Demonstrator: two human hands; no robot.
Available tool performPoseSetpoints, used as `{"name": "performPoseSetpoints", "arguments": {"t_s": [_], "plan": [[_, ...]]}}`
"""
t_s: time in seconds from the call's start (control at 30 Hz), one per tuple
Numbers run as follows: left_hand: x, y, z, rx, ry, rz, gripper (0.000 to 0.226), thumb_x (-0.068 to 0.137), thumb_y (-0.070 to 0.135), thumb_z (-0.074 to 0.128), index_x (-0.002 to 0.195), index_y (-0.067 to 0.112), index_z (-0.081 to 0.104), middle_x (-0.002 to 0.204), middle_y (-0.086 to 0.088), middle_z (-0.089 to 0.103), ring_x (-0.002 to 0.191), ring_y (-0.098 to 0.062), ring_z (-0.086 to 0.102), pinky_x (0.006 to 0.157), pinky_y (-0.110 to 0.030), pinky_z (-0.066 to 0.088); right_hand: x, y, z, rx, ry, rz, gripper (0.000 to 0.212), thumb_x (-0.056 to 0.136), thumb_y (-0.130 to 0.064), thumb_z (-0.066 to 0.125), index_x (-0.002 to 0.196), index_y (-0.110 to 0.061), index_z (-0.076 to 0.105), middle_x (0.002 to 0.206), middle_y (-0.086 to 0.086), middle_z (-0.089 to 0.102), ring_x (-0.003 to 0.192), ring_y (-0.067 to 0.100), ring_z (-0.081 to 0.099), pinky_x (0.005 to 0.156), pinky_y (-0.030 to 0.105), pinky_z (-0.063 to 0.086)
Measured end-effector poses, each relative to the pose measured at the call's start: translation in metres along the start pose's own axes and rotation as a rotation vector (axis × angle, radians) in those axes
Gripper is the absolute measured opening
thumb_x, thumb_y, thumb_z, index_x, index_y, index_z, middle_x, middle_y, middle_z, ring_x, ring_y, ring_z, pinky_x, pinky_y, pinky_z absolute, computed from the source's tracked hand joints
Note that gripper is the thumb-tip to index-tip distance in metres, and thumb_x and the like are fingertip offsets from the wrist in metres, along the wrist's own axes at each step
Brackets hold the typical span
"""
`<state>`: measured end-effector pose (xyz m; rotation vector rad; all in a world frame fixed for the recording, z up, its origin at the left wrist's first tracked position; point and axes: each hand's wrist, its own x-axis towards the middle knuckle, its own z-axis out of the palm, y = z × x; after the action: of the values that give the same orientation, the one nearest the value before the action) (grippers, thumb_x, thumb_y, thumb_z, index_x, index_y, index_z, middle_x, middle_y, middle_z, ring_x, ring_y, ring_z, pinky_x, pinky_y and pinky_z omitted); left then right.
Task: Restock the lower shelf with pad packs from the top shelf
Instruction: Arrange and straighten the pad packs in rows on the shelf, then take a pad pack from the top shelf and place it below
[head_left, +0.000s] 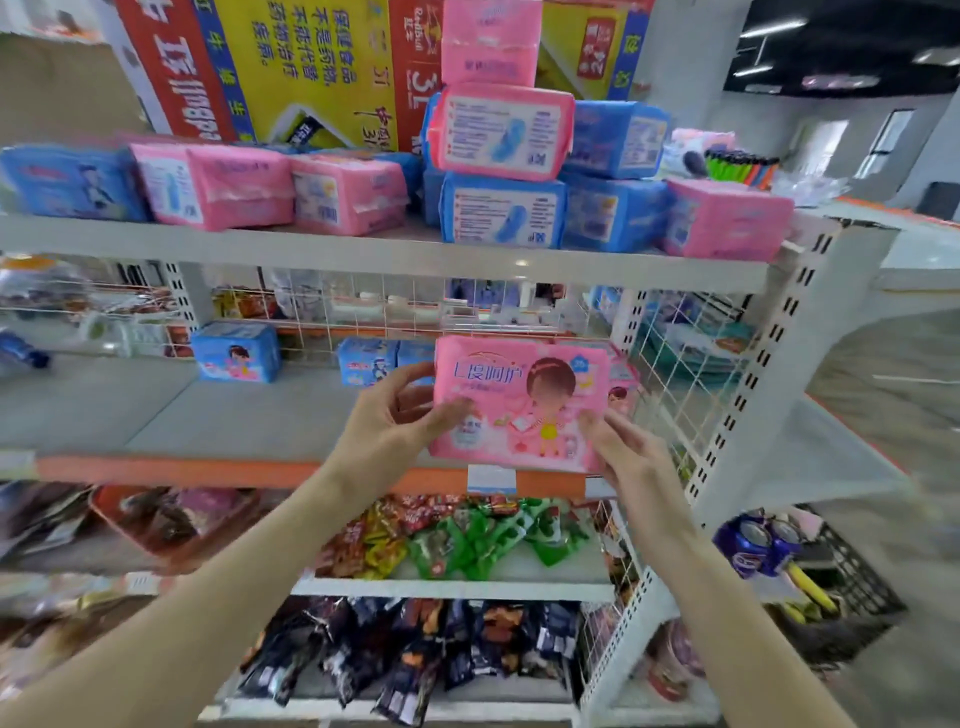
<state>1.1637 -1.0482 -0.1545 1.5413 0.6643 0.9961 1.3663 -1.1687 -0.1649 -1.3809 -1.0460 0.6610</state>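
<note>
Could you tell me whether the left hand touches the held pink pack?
Touching: the head view shows the left hand gripping the held pink pack.

I hold a pink pad pack (519, 400) printed 七度呵护, above me an upside-down yellow carton panel (311, 57) reading 保健食品不是药物,不能代替药物治疗疾病, a red panel (415, 67) beside it showing RedBull and 3L

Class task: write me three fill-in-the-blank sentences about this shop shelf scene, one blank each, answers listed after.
1. The left hand and right hand hold a pad pack coloured ____.
2. On the top shelf, a pink pack lies on the pack beneath, which is ____.
3. The lower shelf has a front strip coloured ____.
Answers: pink; blue; orange.
</note>
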Motion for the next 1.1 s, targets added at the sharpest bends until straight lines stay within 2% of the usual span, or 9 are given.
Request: {"name": "performPoseSetpoints", "arguments": {"t_s": [0.1,0.2,0.33,0.43,0.57,0.77,0.87,1.0,1.1], "plan": [[-0.012,-0.031,-0.004,0.107,-0.005,-0.106,0.037,0.079,0.038,0.072,0.113,0.025,0.067,0.093,0.005,0.078,0.081,-0.01,0.072,0.065,-0.025,0.058,-0.01,0.031,0.013,-0.047,0.013,0.145,0.05,0.091,-0.059,0.057,0.08,-0.012,0.071,0.077,0.001,0.071,0.076,0.006,0.063,0.089,0.034,0.045],[-0.012,-0.056,-0.012,0.181,0.002,-0.18,0.034,0.078,0.049,0.072,0.105,0.029,0.07,0.091,0.002,0.078,0.086,-0.02,0.075,0.078,-0.04,0.059,-0.013,0.05,0.024,-0.062,0.052,0.266,0.036,0.091,-0.054,0.061,0.089,-0.023,0.08,0.081,-0.007,0.076,0.081,0.016,0.067,0.097,0.047,0.052],[0.006,-0.079,-0.024,0.244,-0.008,-0.226,0.048,0.079,0.053,0.068,0.108,0.014,0.072,0.08,0.013,0.076,0.073,-0.002,0.072,0.06,-0.016,0.053,-0.002,0.059,0.034,-0.069,0.092,0.36,0.033,0.09,-0.049,0.065,0.07,-0.027,0.08,0.081,0.002,0.078,0.088,0.029,0.073,0.096,0.055,0.051],[0.026,-0.093,-0.033,0.266,-0.067,-0.283,0.05,0.084,0.058,0.062,0.096,0.01,0.074,0.077,0.003,0.077,0.067,-0.011,0.073,0.059,-0.026,0.054,0.016,0.06,0.039,-0.087,0.138,0.411,0.047,0.086,-0.053,0.065,0.064,-0.013,0.074,0.076,0.007,0.077,0.083,0.026,0.075,0.083,0.039,0.059],[0.058,-0.108,-0.041,0.377,-0.154,-0.316,0.062,0.096,0.055,0.052,0.082,-0.003,0.07,0.069,-0.006,0.074,0.062,-0.019,0.071,0.062,-0.035,0.057,0.042,0.066,0.047,-0.067,0.196,0.473,0.051,0.086,-0.052,0.065,0.083,-0.002,0.072,0.072,0.008,0.076,0.071,0.019,0.074,0.063,0.025,0.057],[0.104,-0.138,-0.048,0.259,-0.266,-0.281,0.035,0.091,0.053,0.062,0.104,0.022,0.072,0.064,0.018,0.069,0.057,-0.001,0.062,0.06,-0.02,0.047,0.071,0.085,0.058,-0.084,0.203,0.387,0.04,0.093,-0.035,0.062,0.065,-0.007,0.06,0.065,0.004,0.067,0.072,0.009,0.069,0.075,0.026,0.05],[0.124,-0.155,-0.041,0.257,-0.352,-0.229,0.045,0.074,0.063,0.069,0.105,0.03,0.071,0.083,0.011,0.075,0.067,-0.006,0.064,0.071,-0.03,0.051,0.083,0.095,0.057,-0.145,0.181,0.329,0.041,0.098,-0.028,0.056,0.059,-0.016,0.053,0.067,0.011,0.059,0.079,0.003,0.07,0.082,0.027,0.045],[0.147,-0.168,-0.024,0.245,-0.339,-0.215,0.057,0.067,0.06,0.07,0.113,0.025,0.068,0.096,0.012,0.076,0.09,-0.01,0.072,0.086,-0.04,0.058,0.104,0.112,0.044,-0.247,0.148,0.3,0.031,0.1,-0.029,0.056,0.071,-0.034,0.065,0.075,-0.009,0.071,0.09,0.013,0.071,0.085,0.027,0.05],[0.163,-0.182,-0.012,0.297,-0.318,-0.179,0.055,0.07,0.061,0.067,0.114,0.028,0.064,0.099,0.01,0.075,0.095,-0.019,0.071,0.087,-0.05,0.056,0.121,0.122,0.028,-0.309,0.119,0.259,0.026,0.099,-0.022,0.057,0.073,-0.025,0.059,0.071,-0.006,0.071,0.087,0.015,0.071,0.077,0.013,0.048]]}}
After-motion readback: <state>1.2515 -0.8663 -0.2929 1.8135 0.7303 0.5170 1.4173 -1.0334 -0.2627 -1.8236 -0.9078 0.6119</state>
